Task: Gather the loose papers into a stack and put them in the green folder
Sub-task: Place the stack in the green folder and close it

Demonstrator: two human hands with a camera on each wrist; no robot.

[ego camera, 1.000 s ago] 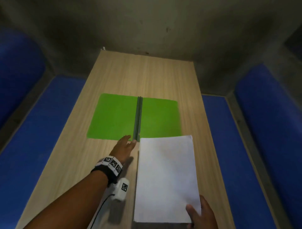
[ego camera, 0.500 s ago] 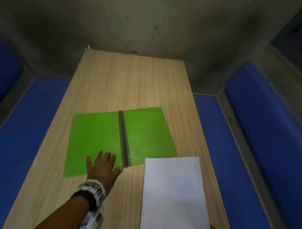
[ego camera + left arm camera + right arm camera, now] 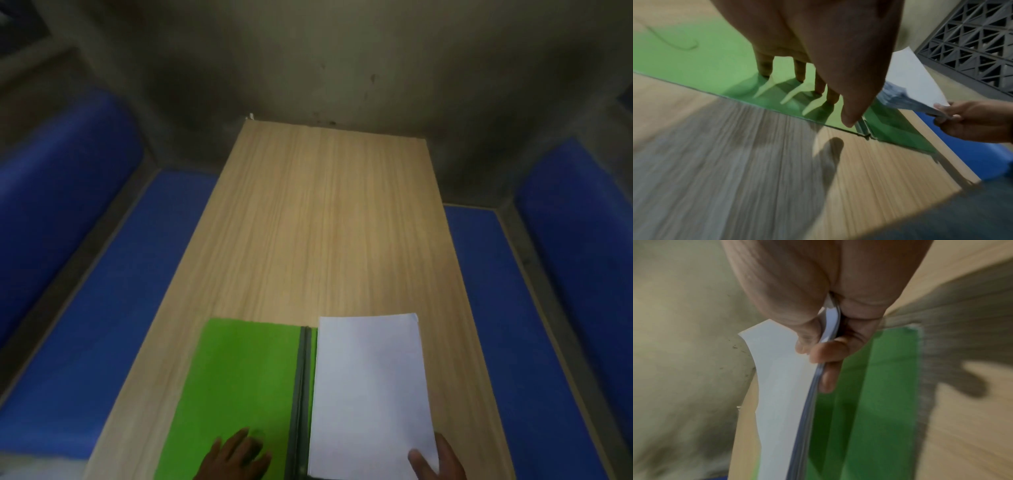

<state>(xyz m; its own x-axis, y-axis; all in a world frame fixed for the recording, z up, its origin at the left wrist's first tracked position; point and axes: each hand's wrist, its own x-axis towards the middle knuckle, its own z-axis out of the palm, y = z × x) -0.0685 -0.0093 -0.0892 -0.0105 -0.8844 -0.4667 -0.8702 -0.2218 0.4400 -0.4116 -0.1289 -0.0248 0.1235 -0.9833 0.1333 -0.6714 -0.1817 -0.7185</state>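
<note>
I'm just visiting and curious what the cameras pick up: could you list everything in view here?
Folder: one, green with a dark spine, lying open on the near part of the table.
Papers: one white stack, over the folder's right half, its near edge lifted off it.
Table: one, light wood, running away from the person.
Benches: two, blue padded, one along each side of the table.
Wall: one, dull grey-beige, behind the table.
Grille: one, grey lattice, seen only in the left wrist view.
Left hand: fingers spread, pressing the folder's left half.
Right hand: pinches the papers' near right corner.
</note>
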